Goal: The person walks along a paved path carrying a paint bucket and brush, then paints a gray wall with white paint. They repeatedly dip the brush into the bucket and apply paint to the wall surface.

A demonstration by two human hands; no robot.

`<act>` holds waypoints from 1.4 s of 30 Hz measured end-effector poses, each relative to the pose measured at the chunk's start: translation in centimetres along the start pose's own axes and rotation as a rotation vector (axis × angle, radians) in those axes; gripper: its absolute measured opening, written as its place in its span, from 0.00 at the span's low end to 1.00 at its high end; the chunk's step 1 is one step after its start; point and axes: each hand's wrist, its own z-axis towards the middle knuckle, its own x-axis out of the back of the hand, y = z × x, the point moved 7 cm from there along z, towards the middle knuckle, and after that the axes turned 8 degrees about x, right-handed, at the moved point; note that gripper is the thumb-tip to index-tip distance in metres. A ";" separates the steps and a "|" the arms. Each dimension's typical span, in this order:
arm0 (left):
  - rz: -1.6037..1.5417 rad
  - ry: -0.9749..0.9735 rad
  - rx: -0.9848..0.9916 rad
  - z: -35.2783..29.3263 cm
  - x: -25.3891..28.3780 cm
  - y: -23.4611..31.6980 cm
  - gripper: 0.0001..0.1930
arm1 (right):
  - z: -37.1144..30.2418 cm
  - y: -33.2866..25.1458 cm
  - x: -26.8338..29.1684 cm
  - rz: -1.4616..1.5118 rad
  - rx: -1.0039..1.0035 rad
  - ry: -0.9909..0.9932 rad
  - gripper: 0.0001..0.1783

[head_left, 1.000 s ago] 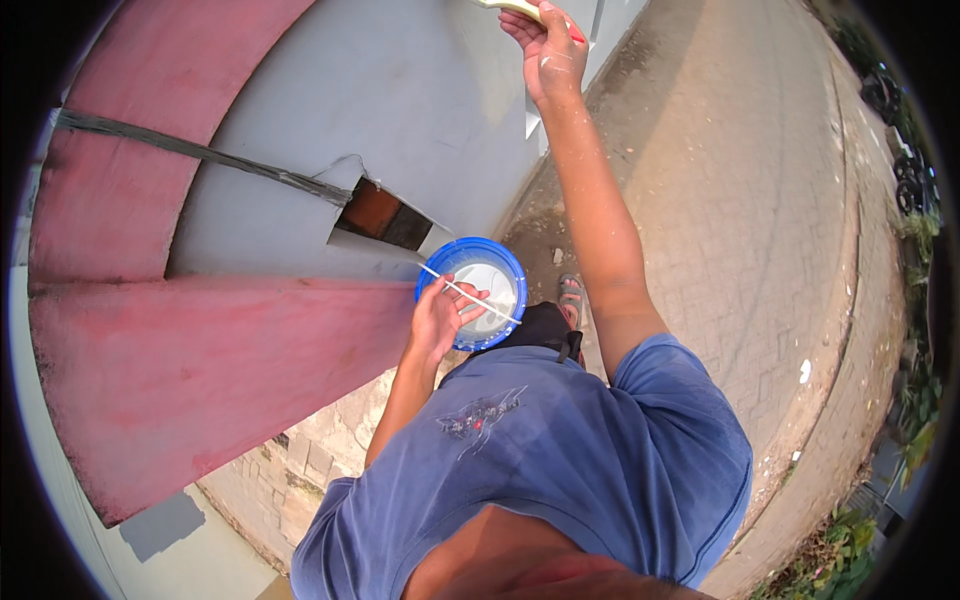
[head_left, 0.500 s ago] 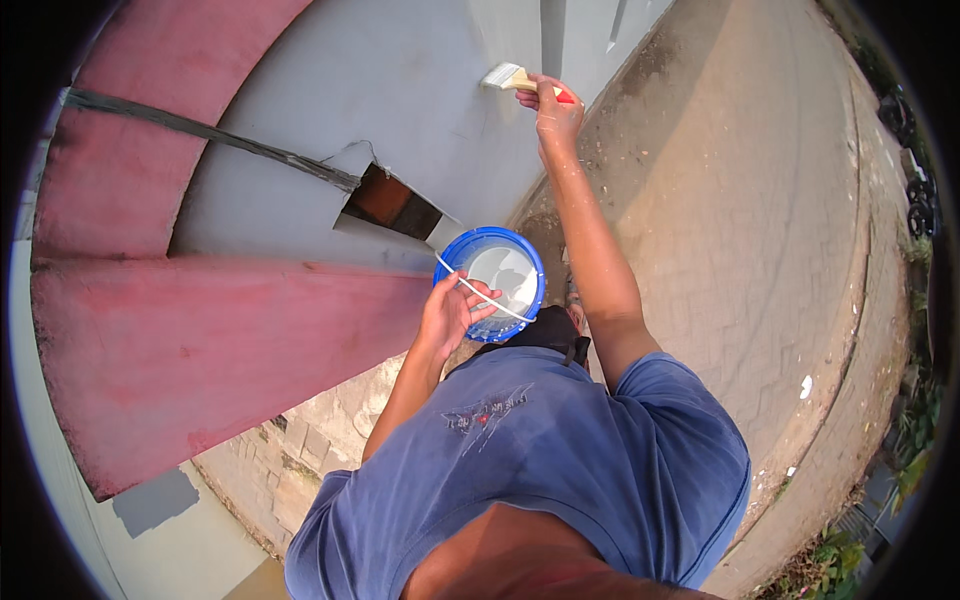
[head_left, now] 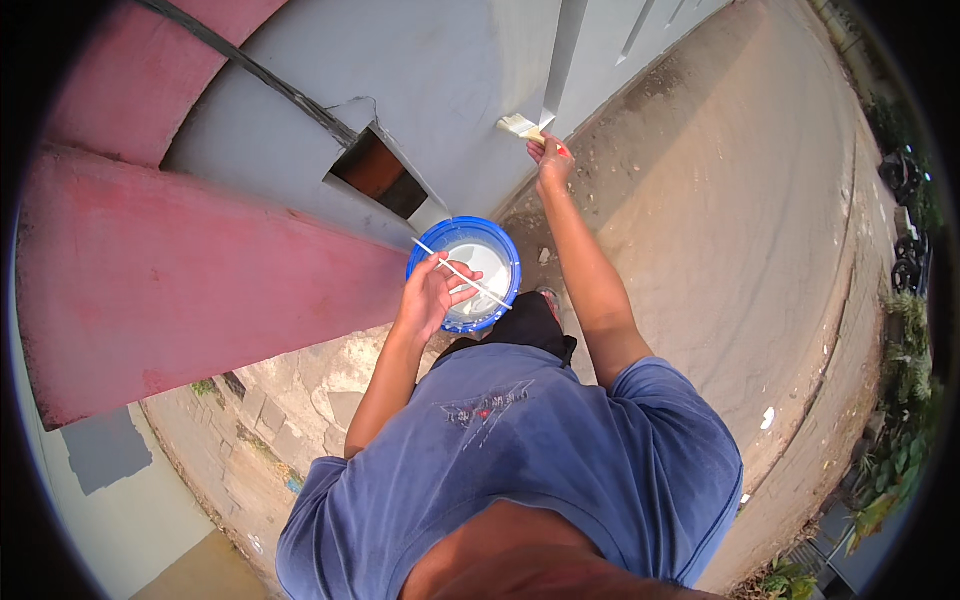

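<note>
My right hand [head_left: 553,166] is closed around the handle of a flat paintbrush [head_left: 521,127] with pale, white-coated bristles and a red handle end. The brush is at the grey wall [head_left: 410,60], near its lower edge; whether the bristles touch it I cannot tell. My left hand [head_left: 427,298] holds a blue-rimmed bucket [head_left: 516,258] by its thin white handle [head_left: 486,291], which crosses the fingers. White paint [head_left: 487,264] lies inside the bucket, partly hidden by that hand. The bucket hangs in front of my body, close to the wall.
A pink wall section [head_left: 200,290] juts out on the left. A rectangular opening [head_left: 385,178] breaks the grey wall, with a dark strip [head_left: 260,72] running up to it. Dusty paved ground [head_left: 730,250] stretches along the right. Plants [head_left: 905,450] and a motorbike [head_left: 898,176] stand at the far right.
My right hand and the brush have come lower in the view, closer to me along the wall. The bucket and left hand have shifted slightly left, and the view has turned a little.
</note>
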 end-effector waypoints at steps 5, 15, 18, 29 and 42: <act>-0.049 0.121 -0.126 -1.6 -0.6 -0.7 0.19 | 1.6 0.3 6.5 0.006 -0.068 -0.105 0.16; -0.169 0.292 -0.326 -3.4 -4.3 -3.3 0.18 | 8.4 -1.2 7.1 -0.162 -0.065 -0.189 0.16; -0.177 0.365 -0.341 -3.5 -5.3 -4.2 0.18 | 11.5 0.6 2.9 -0.124 -0.033 -0.148 0.14; -0.245 0.413 -0.331 -1.1 -4.1 -4.8 0.17 | 10.3 -9.7 -10.5 0.260 0.198 -0.327 0.15; -0.268 0.436 -0.334 -0.6 -2.8 -5.4 0.17 | 11.0 8.9 -2.4 -0.259 -0.026 -0.100 0.13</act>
